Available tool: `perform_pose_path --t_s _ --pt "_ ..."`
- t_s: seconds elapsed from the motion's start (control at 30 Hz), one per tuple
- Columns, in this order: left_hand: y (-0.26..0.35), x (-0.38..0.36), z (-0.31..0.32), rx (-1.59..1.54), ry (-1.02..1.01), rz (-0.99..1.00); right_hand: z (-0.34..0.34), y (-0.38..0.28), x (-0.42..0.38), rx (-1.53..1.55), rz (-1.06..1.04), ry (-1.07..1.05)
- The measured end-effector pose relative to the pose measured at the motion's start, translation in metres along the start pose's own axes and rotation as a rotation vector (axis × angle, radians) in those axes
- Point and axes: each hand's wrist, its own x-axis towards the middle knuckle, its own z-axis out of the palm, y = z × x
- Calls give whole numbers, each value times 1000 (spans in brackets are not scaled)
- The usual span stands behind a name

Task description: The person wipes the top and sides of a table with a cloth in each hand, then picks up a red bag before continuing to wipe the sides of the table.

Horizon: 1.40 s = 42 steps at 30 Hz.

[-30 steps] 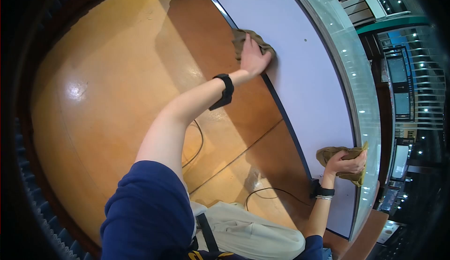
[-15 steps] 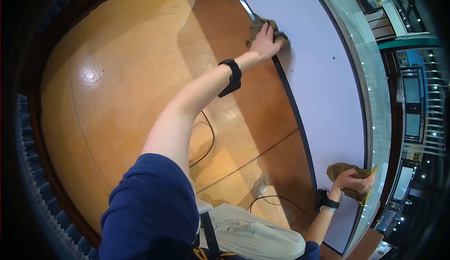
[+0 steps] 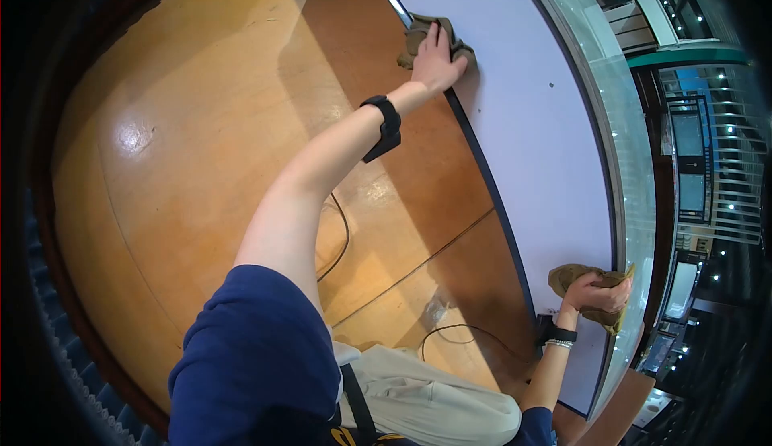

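Observation:
My left hand (image 3: 436, 63) presses a crumpled brown cloth (image 3: 415, 41) over the dark near edge of a long white panel (image 3: 531, 132); its fingers lie over the cloth, and the thumb is apart. A black band is on that wrist. At the lower right, my right hand (image 3: 597, 292) grips a second brown cloth (image 3: 568, 275) at the panel's far edge, beside the glass (image 3: 643, 205). The fingers are curled round this cloth. That wrist has a black band and a beaded bracelet.
Below the panel is a tan, shiny floor (image 3: 201, 164) with a thin black cable (image 3: 347, 233) on it. Dark pleated fabric (image 3: 48, 301) borders the left side. Beyond the glass are railings (image 3: 736, 164) and small lights. My light trousers (image 3: 434, 398) show at the bottom.
The whole view has shifted, so the panel and both hands appear a little farther left and higher. Against the panel, both hands and cloths look nearly unmoved.

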Motion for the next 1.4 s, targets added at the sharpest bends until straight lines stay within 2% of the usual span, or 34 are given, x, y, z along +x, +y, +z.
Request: perform_pose_path --t_s 0.1,0.2,0.27,0.3,0.37,0.4,0.43,0.5,0.57,0.63,0.77,0.87,0.97,1.0,1.03,1.1,1.13,1.17,1.23,1.3,1.37,1.4 --pt "0 -30 5 46 -112 89 3 1 -6 -50 41 -9" --pt "-2 -33 14 -50 -226 8 5 2 -6 -57 47 22" --pt "-25 -12 34 -693 -40 -219 7 2 -7 -36 60 39" --pt "-11 -14 9 -675 -23 -209 7 3 -6 -41 57 58" --pt "25 -15 -38 -1079 -214 -682 8 2 -3 -30 70 80" --pt "33 -17 -58 -1209 -219 -687 6 5 -1 18 58 81" --pt "15 -5 -63 -1245 -253 -617 2 6 4 61 48 89" --pt "29 -16 -107 -1093 -263 -562 -4 5 15 62 75 68" --pt "42 -41 -161 -1053 -350 -592 -13 2 29 239 67 -55" --pt "29 -66 -211 -1034 -401 -632 -14 -10 40 224 51 -70" --pt "7 -124 -286 -1197 -205 -690 0 -51 79 250 -25 -141" --pt "-20 -139 -305 -1328 -274 -755 23 -95 115 361 -31 -213" --pt "-16 -139 -314 -1255 -293 -722 43 -137 157 454 -72 -297" --pt "-12 -137 -314 -1195 -184 -700 47 -152 169 508 -73 -324" --pt "0 -132 -315 -1195 -184 -703 53 -168 183 564 -76 -351" --pt "30 -120 -314 -1385 -202 -613 71 -199 210 669 -127 -330" --pt "24 -112 -310 -1417 -275 -537 80 -218 222 705 -150 -332" --pt "24 -99 -297 -1461 -47 -593 89 -233 234 742 -168 -337" --pt "26 -73 -266 -1622 -75 -499 110 -259 259 836 -218 -357" --pt "27 -46 -224 -1643 -87 -348 132 -287 280 863 -272 -321" --pt "88 -32 -193 -1687 303 -567 145 -311 297 891 -334 -286" --pt "79 -16 -172 -1733 327 -523 146 -323 305 874 -352 -250"
